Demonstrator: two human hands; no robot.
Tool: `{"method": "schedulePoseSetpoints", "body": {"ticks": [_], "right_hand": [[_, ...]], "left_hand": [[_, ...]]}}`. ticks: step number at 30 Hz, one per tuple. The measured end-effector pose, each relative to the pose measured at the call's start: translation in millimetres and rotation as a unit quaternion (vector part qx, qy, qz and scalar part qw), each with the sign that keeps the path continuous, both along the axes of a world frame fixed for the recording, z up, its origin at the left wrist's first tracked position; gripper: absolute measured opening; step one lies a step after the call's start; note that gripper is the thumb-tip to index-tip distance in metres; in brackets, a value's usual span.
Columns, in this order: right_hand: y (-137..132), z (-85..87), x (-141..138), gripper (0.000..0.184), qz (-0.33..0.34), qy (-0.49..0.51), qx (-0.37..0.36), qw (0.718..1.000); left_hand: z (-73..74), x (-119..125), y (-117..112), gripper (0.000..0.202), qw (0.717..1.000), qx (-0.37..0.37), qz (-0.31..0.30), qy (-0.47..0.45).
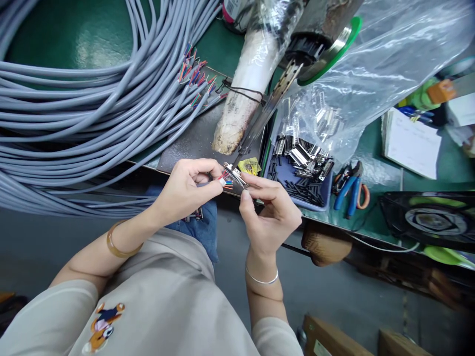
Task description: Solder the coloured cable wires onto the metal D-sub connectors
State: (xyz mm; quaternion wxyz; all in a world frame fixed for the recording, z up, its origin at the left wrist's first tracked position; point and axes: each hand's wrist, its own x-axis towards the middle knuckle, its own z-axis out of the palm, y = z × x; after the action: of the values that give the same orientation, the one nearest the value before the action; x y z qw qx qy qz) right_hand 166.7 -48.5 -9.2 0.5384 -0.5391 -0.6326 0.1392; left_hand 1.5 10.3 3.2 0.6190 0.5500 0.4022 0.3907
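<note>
My left hand (187,188) is closed in a pinch on the stripped end of a grey cable, with its coloured wires (225,181) fanned out at the fingertips. My right hand (272,210) is closed on a small metal connector (235,175), held right against those wire ends. Both hands meet just in front of the bench edge, above my lap. The cable's body is hidden under my left hand.
A big bundle of grey cables (92,109) with stripped coloured tips covers the left of the green bench. A blue tray (300,180) of metal connectors and black sleeves, a clear plastic bag (371,64), blue-handled pliers (349,188) and a wrapped white roll (245,94) lie to the right.
</note>
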Motion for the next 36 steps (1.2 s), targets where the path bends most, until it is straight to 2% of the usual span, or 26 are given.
{"method": "schedulePoseSetpoints", "body": {"ticks": [4,8,19,24,28,31,36], "right_hand": [[3.2,2.9,2.4,0.016,0.010,-0.006,-0.009,1.000],[5.4,5.3,5.3,0.016,0.014,-0.052,0.004,0.999],[10.1,15.8,3.4,0.018,0.012,-0.102,0.032,0.994],[6.2,9.3,5.0,0.018,0.025,-0.121,0.038,0.992],[2.5,3.6,4.9,0.018,0.008,-0.135,0.051,0.989],[0.8,2.1,2.0,0.019,-0.012,-0.101,0.058,0.993],[-1.4,-0.8,-5.1,0.011,-0.028,0.025,-0.020,0.999]], "left_hand": [[-1.7,-1.1,3.3,0.016,1.000,0.014,-0.006,0.011],[-1.0,-0.2,5.5,0.016,0.999,0.023,0.002,0.026],[7.8,-1.5,8.0,0.016,1.000,-0.005,-0.002,0.018],[1.0,-2.7,8.1,0.017,1.000,-0.028,-0.009,-0.002],[-1.2,-2.7,5.3,0.017,0.999,-0.049,-0.022,-0.006],[1.5,-3.6,2.5,0.014,0.996,-0.077,-0.033,-0.017],[4.7,-5.0,-3.3,0.016,0.993,-0.107,-0.014,-0.039]]}}
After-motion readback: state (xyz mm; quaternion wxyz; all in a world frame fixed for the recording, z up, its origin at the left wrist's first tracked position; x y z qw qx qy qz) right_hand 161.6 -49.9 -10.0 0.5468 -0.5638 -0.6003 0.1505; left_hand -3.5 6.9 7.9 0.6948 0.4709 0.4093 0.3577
